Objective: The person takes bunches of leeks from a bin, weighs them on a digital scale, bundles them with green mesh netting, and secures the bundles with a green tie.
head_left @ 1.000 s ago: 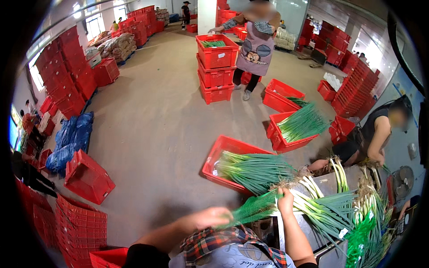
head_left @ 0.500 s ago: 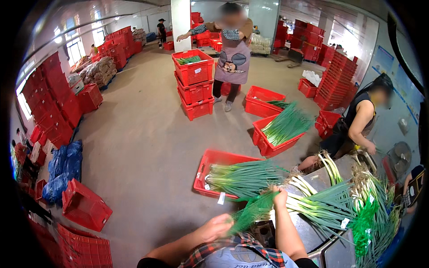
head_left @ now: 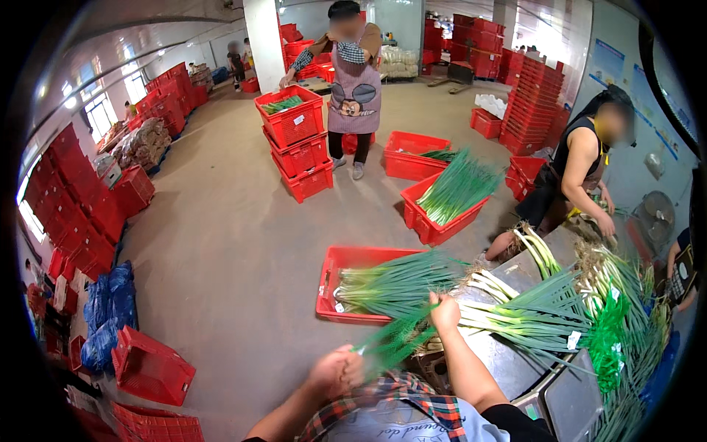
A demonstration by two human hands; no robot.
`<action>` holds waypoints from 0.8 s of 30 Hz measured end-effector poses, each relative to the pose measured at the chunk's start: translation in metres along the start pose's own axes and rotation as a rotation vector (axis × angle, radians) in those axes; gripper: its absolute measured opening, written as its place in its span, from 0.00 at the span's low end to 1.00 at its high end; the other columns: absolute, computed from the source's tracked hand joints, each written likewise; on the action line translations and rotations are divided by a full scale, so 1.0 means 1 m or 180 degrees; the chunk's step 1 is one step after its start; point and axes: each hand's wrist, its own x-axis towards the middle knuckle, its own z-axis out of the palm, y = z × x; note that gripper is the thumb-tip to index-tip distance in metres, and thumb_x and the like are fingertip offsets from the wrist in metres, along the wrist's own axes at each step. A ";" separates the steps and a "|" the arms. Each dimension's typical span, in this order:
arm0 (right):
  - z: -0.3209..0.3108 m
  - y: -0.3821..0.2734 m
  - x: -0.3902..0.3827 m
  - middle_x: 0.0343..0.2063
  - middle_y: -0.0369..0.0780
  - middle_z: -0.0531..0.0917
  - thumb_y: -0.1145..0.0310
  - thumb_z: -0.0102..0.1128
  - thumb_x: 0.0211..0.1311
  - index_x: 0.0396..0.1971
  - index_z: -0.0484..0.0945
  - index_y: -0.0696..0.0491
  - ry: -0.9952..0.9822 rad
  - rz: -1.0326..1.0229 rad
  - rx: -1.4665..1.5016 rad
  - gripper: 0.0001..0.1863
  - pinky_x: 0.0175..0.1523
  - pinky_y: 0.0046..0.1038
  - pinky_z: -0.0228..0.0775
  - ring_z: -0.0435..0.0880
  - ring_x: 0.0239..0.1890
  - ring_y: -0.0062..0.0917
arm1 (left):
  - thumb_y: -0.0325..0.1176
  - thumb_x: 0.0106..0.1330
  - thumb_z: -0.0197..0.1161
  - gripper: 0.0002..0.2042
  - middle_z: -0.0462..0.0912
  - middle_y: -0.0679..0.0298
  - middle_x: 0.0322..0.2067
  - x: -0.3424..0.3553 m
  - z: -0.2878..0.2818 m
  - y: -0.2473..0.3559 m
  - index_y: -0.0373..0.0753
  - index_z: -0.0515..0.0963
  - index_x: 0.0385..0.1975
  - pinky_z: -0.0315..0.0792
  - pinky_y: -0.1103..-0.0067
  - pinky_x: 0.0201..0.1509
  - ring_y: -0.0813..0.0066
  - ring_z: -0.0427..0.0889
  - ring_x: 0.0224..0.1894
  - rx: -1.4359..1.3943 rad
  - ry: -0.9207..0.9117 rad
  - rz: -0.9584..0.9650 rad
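Note:
A green mesh net bag [head_left: 401,340] is stretched between my two hands, partly smeared by motion. My left hand [head_left: 336,370] is closed on one end, low in front of me, and blurred. Farther up and to the right, my right hand [head_left: 445,313] grips the other end. Just beyond the net, a bundle of green onions [head_left: 390,283] lies in a red crate [head_left: 346,258], leaves pointing right. More green onions [head_left: 508,320] with white stems lie on the metal work surface [head_left: 508,376] right of my right hand. Another green net [head_left: 608,335] rests on the onions there.
A co-worker [head_left: 585,158] bends over the surface's far right end. Another person [head_left: 356,96] in an apron stands behind stacked red crates [head_left: 298,158]. A crate with onions [head_left: 445,228] sits on the floor ahead. Tipped crates [head_left: 155,368] and a blue bundle [head_left: 109,313] lie left.
My hands are slightly farther left in the picture, still holding the net. The aproned person's outstretched hand has come down to the top crate. The whole view has shifted a little.

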 end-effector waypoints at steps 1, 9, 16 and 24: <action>0.020 0.028 0.021 0.14 0.44 0.76 0.57 0.53 0.54 0.17 0.72 0.56 0.0042 0.0151 0.0768 0.17 0.28 0.34 0.67 0.74 0.17 0.33 | 0.26 0.56 0.51 0.02 0.73 0.58 0.19 0.002 -0.010 -0.010 0.35 0.69 0.25 0.68 0.73 0.28 0.65 0.72 0.21 -0.0175 0.0061 -0.0477; -0.020 -0.072 -0.058 0.16 0.31 0.69 0.77 0.47 0.52 0.27 0.73 0.56 -0.1781 0.0113 0.2446 0.05 0.17 0.16 0.52 0.61 0.13 0.14 | 0.22 0.51 0.51 0.11 0.78 0.62 0.26 -0.004 -0.061 0.057 0.32 0.73 0.36 0.71 0.76 0.35 0.71 0.76 0.29 0.2793 0.2551 0.1074; -0.065 -0.088 -0.070 0.27 0.37 0.79 0.67 0.58 0.42 0.33 0.75 0.58 -0.2716 -0.1273 0.1480 0.15 0.35 0.23 0.68 0.75 0.25 0.22 | 0.32 0.51 0.44 0.08 0.66 0.63 0.18 -0.010 0.043 0.055 0.36 0.68 0.19 0.61 0.81 0.26 0.75 0.63 0.20 -0.0108 0.0597 0.1339; -0.038 -0.118 -0.087 0.12 0.45 0.75 0.47 0.47 0.56 0.20 0.77 0.56 -0.1981 -0.0735 0.0164 0.25 0.27 0.34 0.66 0.75 0.18 0.35 | 0.35 0.54 0.56 0.29 0.76 0.55 0.27 0.037 0.037 0.002 0.45 0.54 0.57 0.69 0.76 0.31 0.66 0.74 0.26 0.5120 0.1651 0.0113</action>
